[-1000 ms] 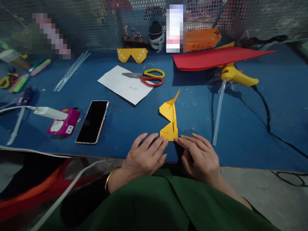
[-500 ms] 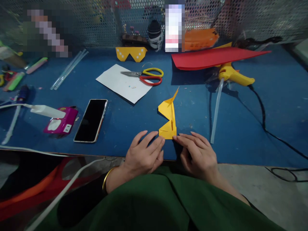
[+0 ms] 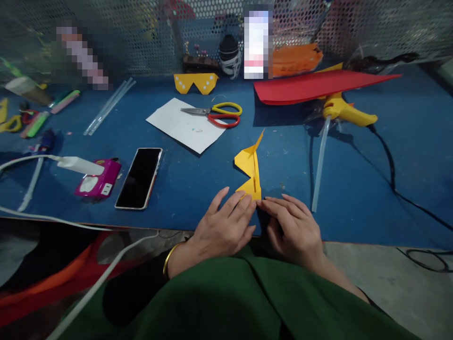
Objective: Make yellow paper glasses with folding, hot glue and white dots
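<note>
A folded yellow paper shape (image 3: 249,167) lies on the blue table (image 3: 354,189) just beyond my hands, one pointed flap sticking up at its far end. My left hand (image 3: 226,224) lies flat, fingers stretched, its fingertips pressing on the paper's near end. My right hand (image 3: 293,226) rests beside it with fingers extended, the index fingertip touching the paper's near corner. Neither hand lifts the paper off the table.
Scissors (image 3: 214,113) lie on a white sheet (image 3: 186,125). A phone (image 3: 139,177) and pink charger (image 3: 98,178) sit to the left, a yellow glue gun (image 3: 345,113) with a glue stick (image 3: 320,163) and red paper (image 3: 318,85) to the right. Finished yellow paper glasses (image 3: 196,81) stand at the back.
My left hand slid forward and right, so its fingertips now cover the near end of the yellow paper. My right hand stayed almost still.
</note>
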A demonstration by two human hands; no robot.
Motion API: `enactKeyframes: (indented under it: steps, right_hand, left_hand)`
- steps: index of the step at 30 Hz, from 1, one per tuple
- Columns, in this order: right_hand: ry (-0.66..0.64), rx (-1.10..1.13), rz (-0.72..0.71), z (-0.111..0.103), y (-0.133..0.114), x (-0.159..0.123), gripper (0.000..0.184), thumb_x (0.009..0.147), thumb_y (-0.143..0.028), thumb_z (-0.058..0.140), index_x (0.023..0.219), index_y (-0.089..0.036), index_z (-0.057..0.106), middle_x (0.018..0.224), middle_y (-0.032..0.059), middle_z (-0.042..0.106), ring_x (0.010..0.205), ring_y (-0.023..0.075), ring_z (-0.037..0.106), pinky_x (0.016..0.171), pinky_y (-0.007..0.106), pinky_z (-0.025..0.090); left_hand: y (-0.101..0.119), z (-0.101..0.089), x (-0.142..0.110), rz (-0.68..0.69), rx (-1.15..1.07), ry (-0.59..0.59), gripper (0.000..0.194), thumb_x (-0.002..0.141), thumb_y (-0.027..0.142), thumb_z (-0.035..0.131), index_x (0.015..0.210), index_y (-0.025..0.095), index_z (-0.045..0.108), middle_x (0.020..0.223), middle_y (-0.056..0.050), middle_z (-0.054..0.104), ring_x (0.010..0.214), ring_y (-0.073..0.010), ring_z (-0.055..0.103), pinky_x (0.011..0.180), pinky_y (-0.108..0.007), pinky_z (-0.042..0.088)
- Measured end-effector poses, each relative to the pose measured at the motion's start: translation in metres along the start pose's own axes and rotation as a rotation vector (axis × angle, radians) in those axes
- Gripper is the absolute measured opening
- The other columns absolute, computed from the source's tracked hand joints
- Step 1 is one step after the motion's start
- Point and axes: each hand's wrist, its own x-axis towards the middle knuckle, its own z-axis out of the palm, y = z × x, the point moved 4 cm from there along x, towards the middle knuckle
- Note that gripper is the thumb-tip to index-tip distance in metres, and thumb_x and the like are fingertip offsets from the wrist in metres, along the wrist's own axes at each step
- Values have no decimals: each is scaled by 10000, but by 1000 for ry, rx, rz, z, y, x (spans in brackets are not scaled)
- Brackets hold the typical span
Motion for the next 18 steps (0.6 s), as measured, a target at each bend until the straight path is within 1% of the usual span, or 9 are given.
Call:
enactKeyframes:
  steps: [6, 9, 14, 18]
  right_hand:
    - [-9, 11, -1, -1, 0, 1, 387, 856, 7, 527, 1202, -121, 644, 1045, 71, 802, 1006, 198, 752, 1014, 402, 543]
    - [-10, 13, 10, -1, 0, 0, 394, 858, 8, 524, 1208, -130, 639, 1056, 64, 801, 1012, 194, 750, 1015, 410, 545]
    - [-28, 7, 18, 1, 0, -2, 415, 856, 15, 526, 1233, -118, 635, 1085, 70, 795, 1037, 197, 742, 1035, 421, 533]
    - [-25, -17, 6, 0, -1, -1, 408, 861, 17, 523, 1232, -111, 636, 1092, 77, 795, 1030, 197, 742, 1035, 414, 529]
  left_hand:
    - [-1, 0, 0, 11, 0, 33, 346, 970, 253, 540, 1211, 69, 708, 1131, -89, 767, 1194, -256, 627, 1170, -455, 344]
    - [-5, -2, -4, 1, -10, 20, 341, 971, 250, 530, 1201, 79, 714, 1129, -93, 764, 1188, -256, 633, 1162, -456, 358]
    - [-13, -6, -13, -53, -27, -12, 344, 972, 271, 510, 1201, 125, 722, 1106, -101, 749, 1197, -275, 632, 1150, -483, 378]
    - [-13, -8, -16, -79, -27, -15, 338, 958, 269, 533, 1203, 133, 722, 1086, -109, 737, 1191, -289, 634, 1140, -501, 391]
